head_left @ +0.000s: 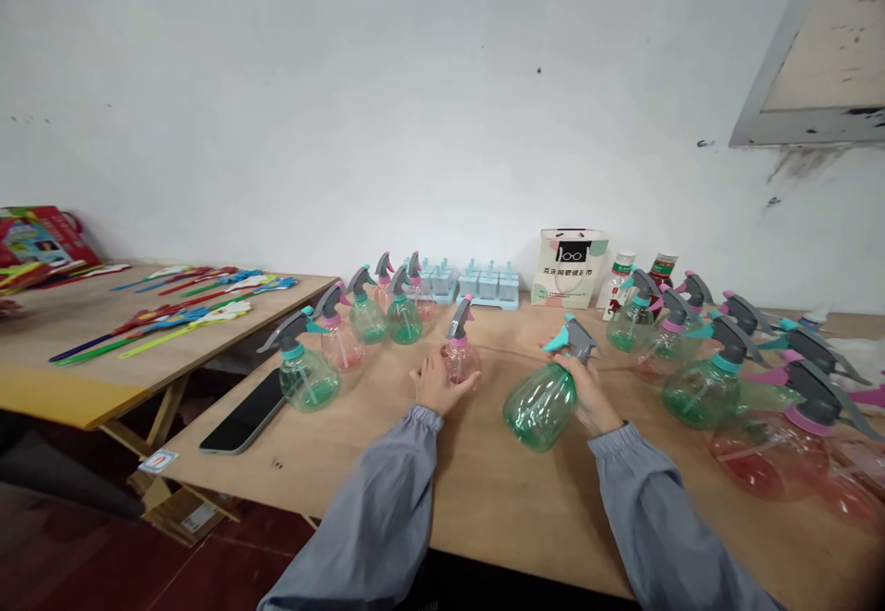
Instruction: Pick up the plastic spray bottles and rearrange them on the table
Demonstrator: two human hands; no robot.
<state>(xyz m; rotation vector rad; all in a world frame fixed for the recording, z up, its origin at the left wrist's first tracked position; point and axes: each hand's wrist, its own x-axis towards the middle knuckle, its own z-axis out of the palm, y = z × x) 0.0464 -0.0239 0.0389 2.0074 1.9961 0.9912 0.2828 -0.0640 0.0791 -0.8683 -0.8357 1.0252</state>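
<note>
In the middle of the table, my left hand is wrapped round the lower part of a pink spray bottle, which stands upright. To its right, my right hand grips the neck of a green spray bottle with a grey and turquoise head. That bottle is tilted, its head leaning to the right and its round body towards the lower left. Several green and pink spray bottles stand left of my hands. More of them stand on the right.
A black phone lies at the wooden table's left edge. At the back are light blue moulds, a paper bag and two capped bottles. Another table on the left holds colourful plastic hand-shaped sticks.
</note>
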